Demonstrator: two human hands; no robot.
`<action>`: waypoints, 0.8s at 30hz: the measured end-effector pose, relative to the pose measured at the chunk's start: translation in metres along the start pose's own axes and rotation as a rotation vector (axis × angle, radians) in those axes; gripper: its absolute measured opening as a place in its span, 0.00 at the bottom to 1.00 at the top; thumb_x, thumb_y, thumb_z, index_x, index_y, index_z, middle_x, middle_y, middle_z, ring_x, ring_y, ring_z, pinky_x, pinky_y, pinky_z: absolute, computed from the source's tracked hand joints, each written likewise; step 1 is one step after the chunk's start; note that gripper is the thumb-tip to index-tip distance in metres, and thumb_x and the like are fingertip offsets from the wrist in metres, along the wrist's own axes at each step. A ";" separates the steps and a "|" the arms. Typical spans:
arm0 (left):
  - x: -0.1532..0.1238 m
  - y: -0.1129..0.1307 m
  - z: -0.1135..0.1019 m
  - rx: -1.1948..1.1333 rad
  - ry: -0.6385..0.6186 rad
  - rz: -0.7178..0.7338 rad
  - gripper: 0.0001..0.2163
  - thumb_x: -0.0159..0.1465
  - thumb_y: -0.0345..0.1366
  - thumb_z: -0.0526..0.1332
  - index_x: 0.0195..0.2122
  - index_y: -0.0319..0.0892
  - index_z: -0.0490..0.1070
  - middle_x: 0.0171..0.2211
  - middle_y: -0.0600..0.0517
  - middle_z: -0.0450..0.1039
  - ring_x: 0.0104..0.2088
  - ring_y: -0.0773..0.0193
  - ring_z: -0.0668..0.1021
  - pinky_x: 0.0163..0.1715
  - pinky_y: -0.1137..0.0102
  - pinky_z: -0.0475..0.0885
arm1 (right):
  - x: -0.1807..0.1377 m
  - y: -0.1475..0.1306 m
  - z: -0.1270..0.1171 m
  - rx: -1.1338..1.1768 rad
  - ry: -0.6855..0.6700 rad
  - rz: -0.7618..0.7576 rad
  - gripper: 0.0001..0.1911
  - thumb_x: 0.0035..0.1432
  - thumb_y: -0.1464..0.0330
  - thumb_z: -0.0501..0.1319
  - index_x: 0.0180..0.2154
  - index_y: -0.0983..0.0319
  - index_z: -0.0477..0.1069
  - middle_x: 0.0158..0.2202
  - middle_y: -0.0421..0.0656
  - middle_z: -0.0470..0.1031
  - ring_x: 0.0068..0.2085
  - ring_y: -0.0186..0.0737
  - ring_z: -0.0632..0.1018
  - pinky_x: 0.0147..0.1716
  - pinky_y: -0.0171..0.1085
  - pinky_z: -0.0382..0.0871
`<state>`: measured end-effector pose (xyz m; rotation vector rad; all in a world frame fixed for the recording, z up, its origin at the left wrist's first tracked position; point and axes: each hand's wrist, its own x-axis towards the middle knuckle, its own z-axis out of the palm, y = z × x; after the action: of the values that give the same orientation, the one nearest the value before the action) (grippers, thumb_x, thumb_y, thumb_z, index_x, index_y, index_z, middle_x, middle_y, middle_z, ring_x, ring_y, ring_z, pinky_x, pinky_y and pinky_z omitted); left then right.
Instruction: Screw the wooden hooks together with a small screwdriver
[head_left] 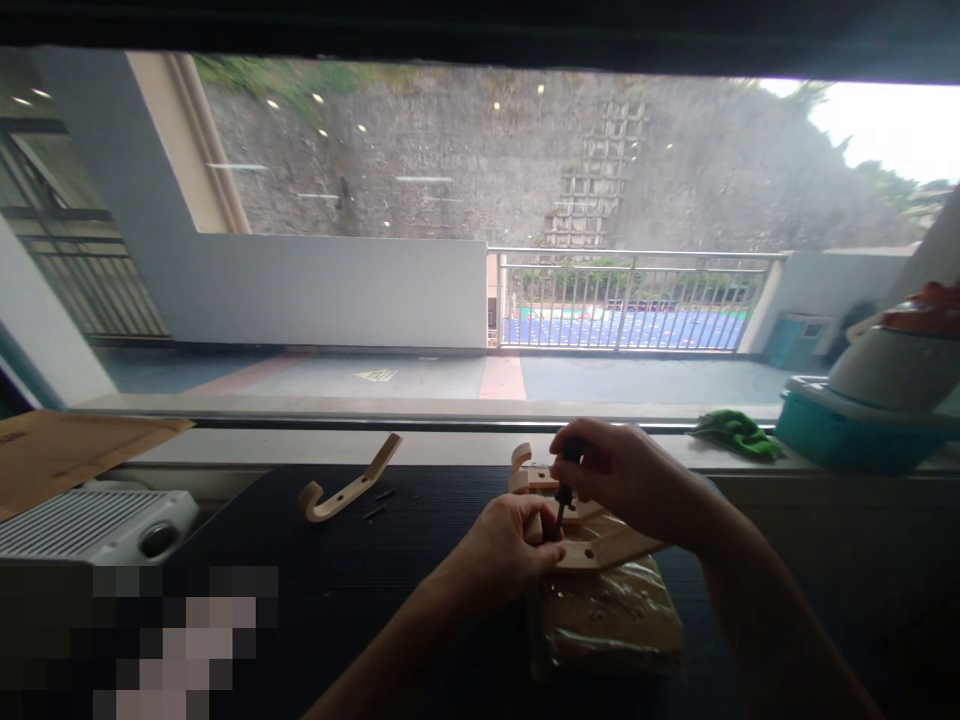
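The right hand [626, 480] is gripping a dark screwdriver [562, 492] upright, fingers closed round its handle. Just below, the left hand [510, 545] is pinching the wooden hook piece [596, 552] under the tip, above a plastic bag [607, 620].

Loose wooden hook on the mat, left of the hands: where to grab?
Probably the straight shank of the wooden hook, pinched across its narrow width from above. It lies flat on the black mat, so the edges are free; the curled end is an awkward hold. Two screws lie just right of it, so come in from its left.
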<state>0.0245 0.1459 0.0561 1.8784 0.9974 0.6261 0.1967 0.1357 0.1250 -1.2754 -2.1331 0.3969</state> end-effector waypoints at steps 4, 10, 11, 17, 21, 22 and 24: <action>0.002 -0.005 0.004 -0.023 0.034 0.041 0.04 0.54 0.34 0.61 0.27 0.39 0.69 0.27 0.55 0.68 0.28 0.67 0.70 0.29 0.74 0.65 | 0.002 0.000 0.001 -0.106 0.048 0.055 0.10 0.55 0.61 0.59 0.31 0.61 0.69 0.21 0.37 0.70 0.21 0.31 0.67 0.19 0.31 0.57; 0.000 -0.001 0.003 -0.026 0.033 0.041 0.04 0.53 0.34 0.61 0.27 0.38 0.69 0.26 0.55 0.67 0.27 0.68 0.69 0.27 0.74 0.65 | -0.002 -0.002 -0.001 -0.060 0.045 -0.020 0.11 0.55 0.65 0.58 0.41 0.59 0.72 0.27 0.39 0.74 0.24 0.31 0.71 0.23 0.31 0.60; 0.000 0.000 0.003 -0.035 0.030 0.041 0.05 0.53 0.34 0.61 0.27 0.38 0.69 0.26 0.54 0.68 0.27 0.67 0.70 0.27 0.74 0.65 | -0.002 -0.002 -0.001 -0.041 0.037 -0.031 0.11 0.56 0.66 0.58 0.41 0.58 0.72 0.27 0.39 0.74 0.25 0.31 0.71 0.23 0.31 0.61; 0.001 -0.003 0.004 -0.024 0.030 0.036 0.06 0.53 0.37 0.62 0.27 0.39 0.70 0.25 0.56 0.66 0.26 0.67 0.69 0.27 0.74 0.65 | 0.002 -0.002 0.006 -0.086 0.037 0.002 0.10 0.57 0.61 0.57 0.31 0.61 0.69 0.22 0.37 0.71 0.23 0.31 0.67 0.21 0.31 0.57; 0.002 -0.004 0.005 -0.025 0.034 0.037 0.06 0.52 0.36 0.62 0.26 0.39 0.69 0.23 0.57 0.65 0.25 0.68 0.68 0.26 0.74 0.65 | 0.003 -0.001 0.006 -0.111 0.059 0.039 0.11 0.57 0.60 0.57 0.31 0.61 0.67 0.22 0.38 0.71 0.23 0.32 0.68 0.21 0.32 0.57; 0.002 -0.003 0.004 -0.030 0.032 0.033 0.06 0.52 0.36 0.62 0.27 0.39 0.69 0.24 0.57 0.65 0.26 0.68 0.69 0.27 0.74 0.65 | 0.002 -0.002 0.005 -0.080 0.054 0.027 0.09 0.56 0.61 0.57 0.34 0.61 0.68 0.24 0.38 0.71 0.23 0.32 0.69 0.22 0.32 0.59; 0.001 -0.001 0.003 -0.036 0.028 0.029 0.06 0.52 0.37 0.62 0.27 0.39 0.69 0.26 0.56 0.66 0.27 0.68 0.69 0.27 0.74 0.65 | -0.001 -0.003 0.003 0.003 0.025 -0.015 0.08 0.56 0.65 0.57 0.39 0.59 0.68 0.27 0.38 0.73 0.26 0.32 0.71 0.24 0.31 0.61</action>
<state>0.0269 0.1455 0.0542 1.8598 0.9718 0.6853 0.1934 0.1337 0.1240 -1.2555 -2.1192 0.3749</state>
